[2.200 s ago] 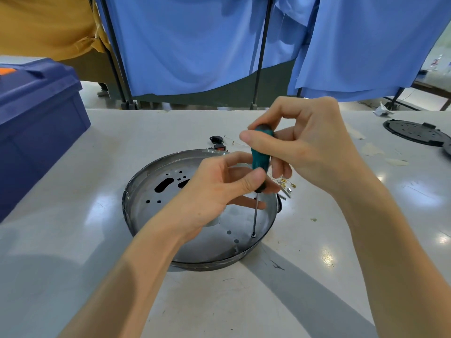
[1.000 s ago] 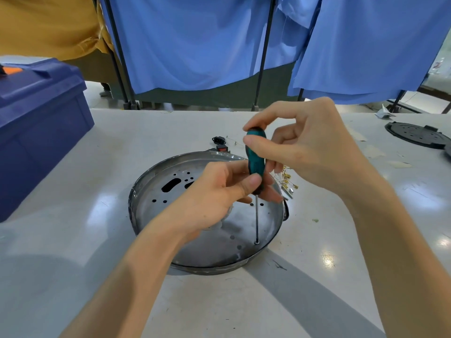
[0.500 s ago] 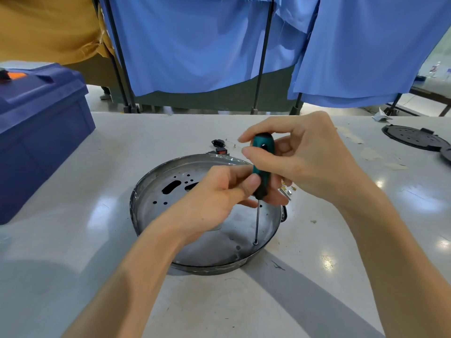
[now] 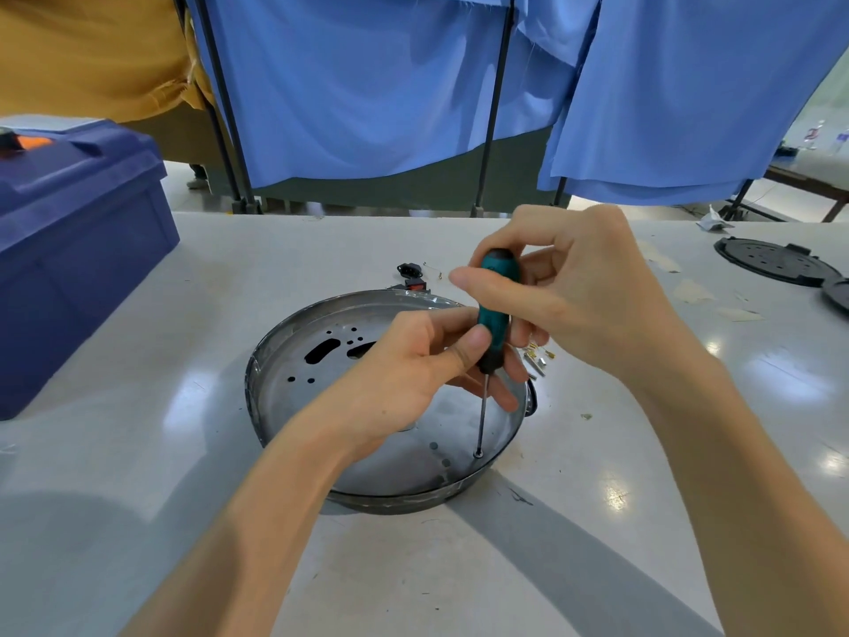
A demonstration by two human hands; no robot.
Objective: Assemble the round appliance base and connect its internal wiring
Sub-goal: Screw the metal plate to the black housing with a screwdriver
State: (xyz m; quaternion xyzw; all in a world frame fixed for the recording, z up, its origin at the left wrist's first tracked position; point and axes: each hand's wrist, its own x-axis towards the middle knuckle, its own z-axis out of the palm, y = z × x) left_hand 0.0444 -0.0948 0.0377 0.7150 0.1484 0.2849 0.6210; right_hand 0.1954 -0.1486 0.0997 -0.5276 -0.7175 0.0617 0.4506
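Observation:
A round metal appliance base (image 4: 294,402), shallow and perforated with holes and slots, lies on the white table. A screwdriver (image 4: 494,310) with a teal and black handle stands upright in it, its tip on a screw (image 4: 478,453) near the base's right front rim. My right hand (image 4: 569,287) grips the top of the handle. My left hand (image 4: 413,374) pinches the lower end of the handle between thumb and fingers. Small brass terminals (image 4: 537,356) lie just beyond the base's right rim, partly hidden by my right hand.
A dark blue lidded crate (image 4: 69,250) stands at the left. Small black and red parts (image 4: 411,278) lie behind the base. Black round plastic covers (image 4: 776,259) sit at the far right. Blue cloth on black stands (image 4: 491,108) hangs behind the table.
Both hands stay on the screwdriver, whose tip remains at the same screw. My right fingers have shifted round the handle, as in turning it.

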